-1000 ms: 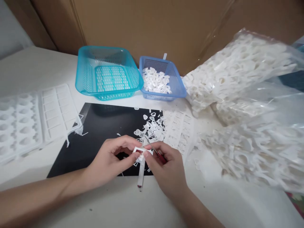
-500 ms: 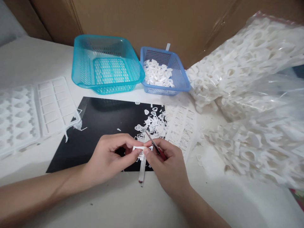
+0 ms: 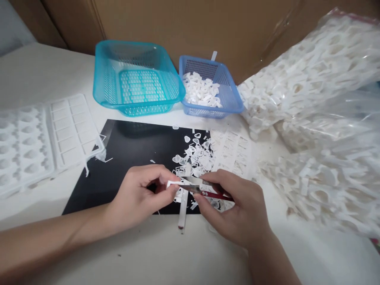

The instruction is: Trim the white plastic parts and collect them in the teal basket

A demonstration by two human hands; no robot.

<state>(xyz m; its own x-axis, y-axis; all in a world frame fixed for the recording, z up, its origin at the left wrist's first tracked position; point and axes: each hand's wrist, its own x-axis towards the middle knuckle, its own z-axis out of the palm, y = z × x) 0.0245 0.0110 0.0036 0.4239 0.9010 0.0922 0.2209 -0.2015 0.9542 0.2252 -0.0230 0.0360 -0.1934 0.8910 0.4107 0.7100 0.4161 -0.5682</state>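
Observation:
Between thumb and fingers, my left hand (image 3: 145, 190) pinches a small white plastic piece (image 3: 170, 184), mostly covered by the fingertips. My right hand (image 3: 237, 206) is closed around red-handled thread snips (image 3: 204, 191). Their two blades point left and lie apart, with the tips at the white piece. Below the blades a narrow whitish strip (image 3: 183, 211), dark at its near end, reaches over the front edge of the black mat (image 3: 133, 146). Small white offcuts (image 3: 202, 154) are heaped on the mat's right side, just beyond my hands.
A teal basket (image 3: 97, 95) and a blue basket (image 3: 234, 99) holding white pieces stand at the back. White moulded trays (image 3: 53, 158) lie left. A flat white sheet (image 3: 237, 154) and clear bags of white parts (image 3: 311, 79) fill the right. Cardboard (image 3: 166, 23) rises behind.
My right hand has drawn back to the right, and the snips have swung from upright to pointing left, blades now at the white piece. My left hand keeps its pinch.

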